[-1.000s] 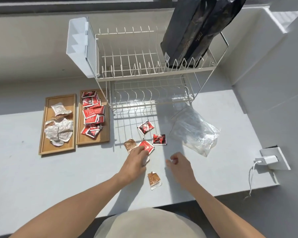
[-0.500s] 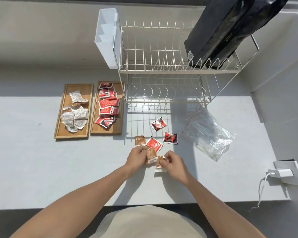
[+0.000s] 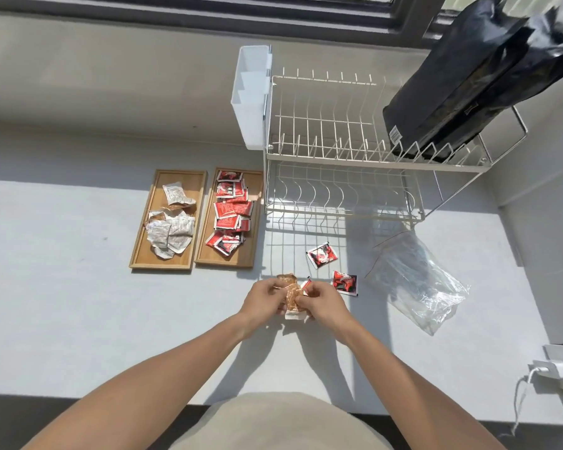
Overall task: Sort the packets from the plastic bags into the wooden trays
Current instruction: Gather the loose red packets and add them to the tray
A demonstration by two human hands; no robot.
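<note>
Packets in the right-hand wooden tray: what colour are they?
Red with black and white print, the packets in the right wooden tray; head view.

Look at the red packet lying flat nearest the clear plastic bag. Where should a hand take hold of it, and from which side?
Probably by one edge or corner, coming from above on the near side. The red packet lies flat on the counter, thin, so fingertips would need to pinch or lift an edge. Its near-right corner is free; the clear plastic bag lies further right, and both hands are busy just to its left.
</note>
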